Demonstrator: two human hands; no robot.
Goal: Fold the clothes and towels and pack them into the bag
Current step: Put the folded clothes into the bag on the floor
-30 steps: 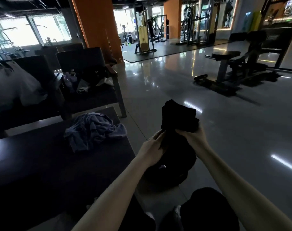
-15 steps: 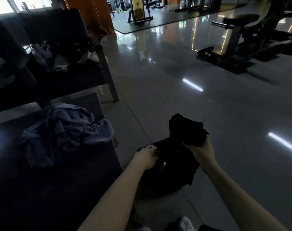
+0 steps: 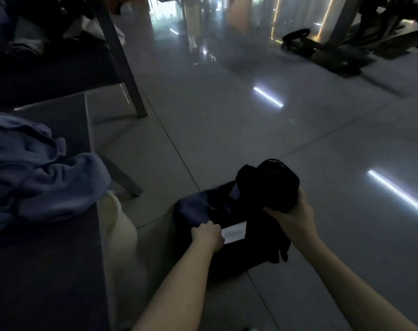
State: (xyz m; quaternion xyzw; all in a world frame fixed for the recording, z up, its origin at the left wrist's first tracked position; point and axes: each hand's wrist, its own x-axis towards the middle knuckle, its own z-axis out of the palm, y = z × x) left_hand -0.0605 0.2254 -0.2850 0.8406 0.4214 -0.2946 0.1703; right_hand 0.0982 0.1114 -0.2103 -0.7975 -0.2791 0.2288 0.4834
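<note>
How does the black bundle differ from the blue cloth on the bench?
The black bundle is folded compact; the blue cloth lies crumpled. The right hand holds the black bundle over the bag; the blue cloth rests untouched on the bench. Both are fabric, not yet packed.

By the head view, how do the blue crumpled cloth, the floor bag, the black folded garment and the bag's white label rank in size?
1. blue crumpled cloth, but it seems nearer the camera, so its lead over the bag is unsure
2. bag
3. black folded garment
4. white label
</note>
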